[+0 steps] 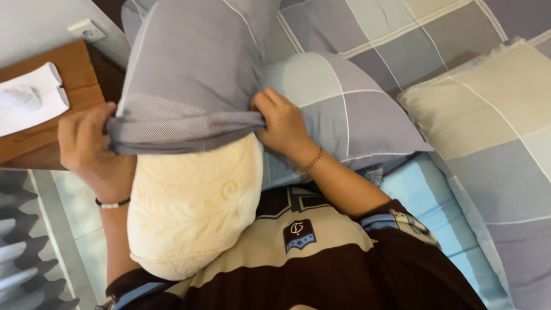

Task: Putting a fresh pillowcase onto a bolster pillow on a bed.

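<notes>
Head view: the left hand [86, 143] and right hand [281, 123] each pinch a side of the open hem of a grey checked pillowcase [195, 74], both grips closed on the cloth. The cream pillow [192, 206] sits half in, its lower end bare against the person's chest, above the bed [425, 189]. The far corners are hidden, probably unfilled. If one grip slackens, the hem could slip and the pillow slide out.
</notes>
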